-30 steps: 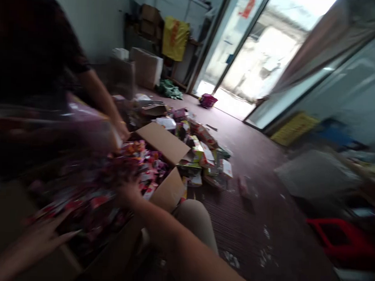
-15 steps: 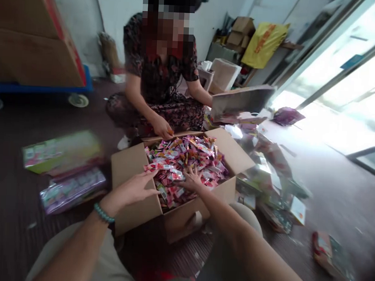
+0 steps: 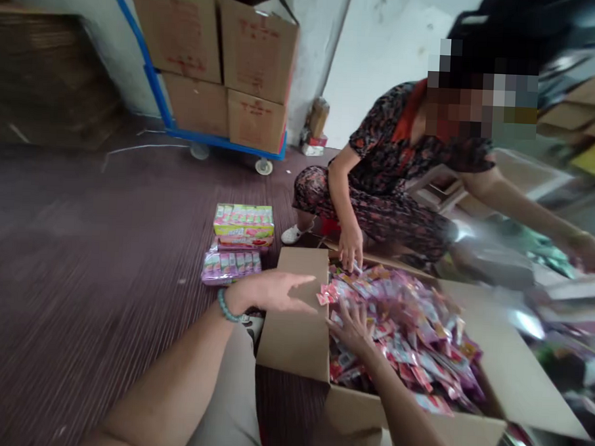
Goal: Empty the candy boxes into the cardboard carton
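A cardboard box (image 3: 295,344) with its flaps folded out is heaped with small pink and purple wrapped packets (image 3: 411,326). My left hand (image 3: 277,291), a beaded bracelet at its wrist, hovers over the left flap with thumb and fingers apart and nothing held. Beside its fingertips, a pink packet (image 3: 328,294) pokes over the box's left edge. My right hand (image 3: 355,327) rests on the packets near the left inner side, fingers spread. Across the box, another person's hand (image 3: 350,245) reaches down to the packets at the far left corner.
Two display packs (image 3: 243,224) of wrapped goods lie on the floor left of the box. Behind them stands a blue trolley (image 3: 222,142) stacked with cartons (image 3: 256,50). The co-worker (image 3: 399,155) crouches opposite, other arm stretched right over blurred packaging.
The view has swung left, bringing the trolley in fully. My right hand is now nearer the box's left side. The co-worker's one hand has reached into the box; the other no longer holds up the flat board.
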Available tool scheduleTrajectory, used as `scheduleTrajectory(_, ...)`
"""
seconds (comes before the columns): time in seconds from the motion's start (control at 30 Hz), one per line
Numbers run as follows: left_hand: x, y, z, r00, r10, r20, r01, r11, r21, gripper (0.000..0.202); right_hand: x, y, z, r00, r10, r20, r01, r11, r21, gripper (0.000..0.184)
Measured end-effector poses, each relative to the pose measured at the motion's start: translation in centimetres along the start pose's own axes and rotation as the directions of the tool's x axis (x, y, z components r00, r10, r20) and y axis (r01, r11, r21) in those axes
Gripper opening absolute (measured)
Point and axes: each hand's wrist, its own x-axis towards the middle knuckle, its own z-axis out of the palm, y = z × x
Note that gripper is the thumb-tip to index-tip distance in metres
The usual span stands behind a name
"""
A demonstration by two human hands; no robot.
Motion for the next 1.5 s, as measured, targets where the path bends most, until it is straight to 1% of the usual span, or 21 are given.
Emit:
scheduleTrajectory(0.07, -0.5, -2.8, -2.1, 0.979, -0.152, -0.136, 0.160, 0.986, 0.054, 0.077, 0.7, -0.4, 2.1, 0.998, -0.012, 0.068, 0.014, 0.999, -0.035, 0.059)
scheduleTrajectory(0.17, -0.6, -9.5, -3.5, 0.883, -0.384, -0.271, 0.448, 0.862, 0.238, 0.067, 1.2, -0.1, 5.6, 0.999, 0.026, 0.046, -0.024, 0.999, -0.044, 0.059)
scheduleTrajectory(0.27, 0.2, -17.8, -2.6, 0.807, -0.560, -0.185, 0.582, 0.705, 0.405, 0.080, 2.0, 0.9, 8.9, 0.998, 0.015, -0.061, -0.018, 0.999, -0.045, 0.064)
scheduleTrajectory(0.33, 1.0, -22.8, -1.1, 0.764, -0.625, -0.160, 0.622, 0.650, 0.436, 0.098, 2.8, 1.6, 10.4, 0.992, -0.021, -0.126, 0.013, 0.998, -0.062, 0.066)
scheduleTrajectory(0.4, 2.0, -26.8, 0.4, 0.736, -0.654, -0.175, 0.653, 0.617, 0.441, 0.112, 3.3, 1.8, 11.0, 0.986, -0.042, -0.159, 0.029, 0.996, -0.085, 0.066)
scheduleTrajectory(0.47, 3.1, -29.7, 1.5, 0.725, -0.665, -0.182, 0.664, 0.602, 0.444, 0.124, 3.7, 1.7, 10.7, 0.988, -0.041, -0.149, 0.026, 0.994, -0.107, 0.064)
scheduleTrajectory(0.53, 4.0, -31.7, 2.2, 0.736, -0.652, -0.184, 0.654, 0.614, 0.442, 0.135, 3.8, 1.2, 9.9, 0.995, -0.033, -0.091, 0.021, 0.992, -0.123, 0.063)
scheduleTrajectory(0.63, 4.7, -32.6, 2.8, 0.781, -0.597, -0.183, 0.607, 0.658, 0.445, 0.131, 4.1, 0.3, 8.7, 1.000, -0.008, 0.005, 0.008, 0.990, -0.143, 0.064)
scheduleTrajectory(0.73, 4.3, -31.5, 3.2, 0.812, -0.546, -0.209, 0.577, 0.693, 0.432, 0.114, 4.4, -0.3, 8.1, 0.999, 0.030, 0.020, -0.026, 0.986, -0.166, 0.064)
scheduleTrajectory(0.83, 2.9, -29.2, 3.6, 0.747, -0.602, -0.283, 0.663, 0.707, 0.247, 0.106, 4.7, -0.6, 7.8, 1.000, -0.005, 0.015, 0.007, 0.987, -0.159, 0.064)
scheduleTrajectory(0.9, 1.4, -27.5, 3.7, 0.698, -0.659, -0.281, 0.704, 0.702, 0.103, 0.103, 4.7, -0.8, 7.5, 1.000, -0.003, 0.021, 0.006, 0.990, -0.143, 0.064)
scheduleTrajectory(0.97, -0.4, -25.9, 3.5, 0.697, -0.675, -0.240, 0.686, 0.726, -0.051, 0.094, 4.8, -1.0, 6.9, 0.998, 0.049, 0.048, -0.044, 0.993, -0.112, 0.063)
scheduleTrajectory(1.03, -2.4, -24.0, 2.9, 0.715, -0.667, -0.208, 0.592, 0.736, -0.328, 0.085, 5.0, -1.0, 5.9, 0.994, 0.060, 0.092, -0.056, 0.997, -0.049, 0.061)
scheduleTrajectory(1.1, -4.0, -21.3, 1.9, 0.723, -0.660, -0.202, 0.433, 0.662, -0.612, 0.086, 5.4, -0.8, 4.4, 0.993, 0.006, 0.120, -0.012, 0.998, 0.054, 0.059)
scheduleTrajectory(1.17, -5.0, -17.8, 0.5, 0.765, -0.611, -0.206, 0.253, 0.578, -0.775, 0.088, 5.6, -0.4, 2.1, 0.984, -0.115, 0.136, 0.079, 0.965, 0.250, 0.054)
scheduleTrajectory(1.23, -5.2, -13.4, -0.8, 0.836, -0.514, -0.191, 0.117, 0.507, -0.854, 0.082, 5.4, -0.1, -1.0, 0.970, -0.217, 0.106, 0.126, 0.829, 0.544, 0.052)
scheduleTrajectory(1.3, -4.4, -8.6, -1.4, 0.882, -0.447, -0.147, 0.065, 0.424, -0.903, 0.073, 4.2, -0.2, -4.5, 0.968, -0.248, 0.045, 0.124, 0.622, 0.773, 0.060)
scheduleTrajectory(1.33, -3.7, -6.2, -1.4, 0.889, -0.441, -0.124, 0.063, 0.385, -0.921, 0.070, 3.2, -0.4, -6.3, 0.971, -0.236, 0.024, 0.097, 0.490, 0.866, 0.065)
scheduleTrajectory(1.4, -1.5, -1.8, -0.4, 0.902, -0.421, -0.098, 0.047, 0.321, -0.946, 0.064, 0.8, -0.8, -9.6, 0.968, -0.249, 0.000, 0.041, 0.158, 0.987, 0.072)
scheduleTrajectory(1.47, 1.4, 2.0, 1.7, 0.944, -0.324, -0.067, 0.026, 0.275, -0.961, 0.061, -1.5, -0.8, -12.1, 0.963, -0.261, -0.063, 0.010, -0.198, 0.980, 0.070)
scheduleTrajectory(1.5, 3.0, 3.6, 3.1, 0.967, -0.253, -0.040, 0.028, 0.260, -0.965, 0.060, -2.5, -0.5, -12.9, 0.967, -0.237, -0.091, 0.007, -0.333, 0.943, 0.067)
